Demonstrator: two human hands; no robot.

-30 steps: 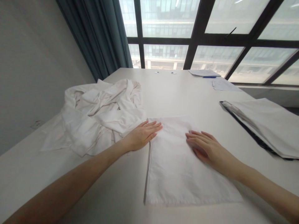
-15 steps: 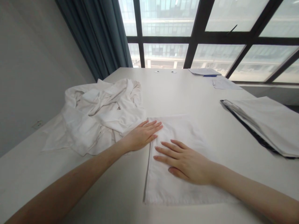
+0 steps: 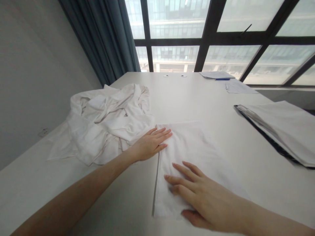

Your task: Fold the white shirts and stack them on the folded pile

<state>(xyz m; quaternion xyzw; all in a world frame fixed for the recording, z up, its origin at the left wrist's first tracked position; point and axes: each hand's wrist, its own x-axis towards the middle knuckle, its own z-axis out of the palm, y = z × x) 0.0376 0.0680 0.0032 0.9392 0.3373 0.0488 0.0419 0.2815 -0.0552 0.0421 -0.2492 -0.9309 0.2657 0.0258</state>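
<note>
A folded white cloth [image 3: 194, 154] lies flat on the white table [image 3: 187, 101] in front of me. My left hand [image 3: 150, 143] rests open on the cloth's far left corner, fingers stretched out flat. My right hand [image 3: 197, 193] lies open on the cloth's near part, palm down with fingers spread and pointing left. Neither hand holds anything.
A crumpled heap of white cloths [image 3: 105, 121] sits to the left of the folded one. At the right a stack of folded white cloths [image 3: 280, 126] lies on a dark board. Papers and a blue pen [image 3: 222, 79] lie at the far edge by the window.
My right hand has slid across the cloth from its right middle toward me, to the near left part. My left hand has stayed on the far left corner.
</note>
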